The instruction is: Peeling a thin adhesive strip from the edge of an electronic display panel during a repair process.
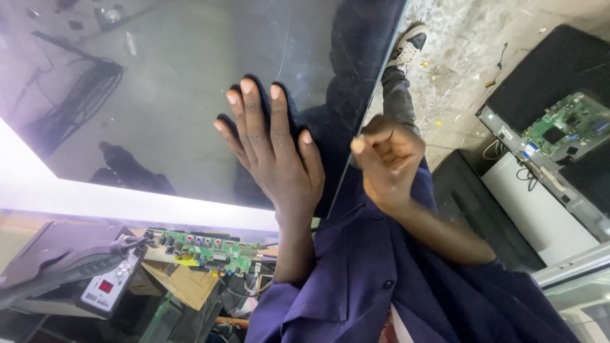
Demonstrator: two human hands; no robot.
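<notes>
While the large dark glossy display panel (171, 95) lies flat across the bench, its right edge overhangs near the person's lap. Left hand (273, 152) rests open, palm flat on the glass; right hand (387, 159) is curled closed at that edge, pinching it. Judgement: thin, stiff, slippery, fragile; support by edges, not the face. 2 green circuit boards (210, 249) (565, 124) sit below and right.

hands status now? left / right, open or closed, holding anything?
Left hand: open, flat on the dark glass panel.
Right hand: closed in a fist at the panel's edge; cannot tell if it grips anything.
</notes>
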